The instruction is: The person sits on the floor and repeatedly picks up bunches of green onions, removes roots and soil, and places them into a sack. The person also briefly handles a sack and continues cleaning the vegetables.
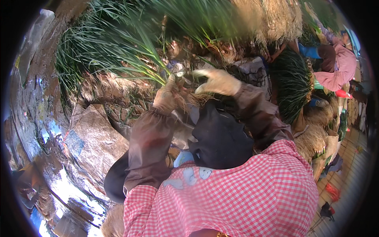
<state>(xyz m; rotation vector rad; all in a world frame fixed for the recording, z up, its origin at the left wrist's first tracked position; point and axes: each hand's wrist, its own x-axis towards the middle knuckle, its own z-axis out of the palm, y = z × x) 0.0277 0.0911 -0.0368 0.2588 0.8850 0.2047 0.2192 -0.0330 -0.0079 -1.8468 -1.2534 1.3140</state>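
My left hand (165,97) grips a small bunch of leafy allium plants (152,60), perhaps green garlic, close to the root end. Their green leaves point up and to the left, and the stringy roots (189,99) hang out on the right of the fist. Just right of those roots is my right hand (220,83), blurred, its thumb and fingers apart with nothing visible between them. Behind both hands lies a large heap of the same plants (97,50), roots towards me. Both my forearms are in brown sleeve covers.
A crumpled plastic sheet (97,133) lies on wet, muddy ground (44,118) to the left. Bundles with thick dry roots (278,20) are stacked at the back. On the right, another person (337,68) in pink is beside a bundle of greens (290,86).
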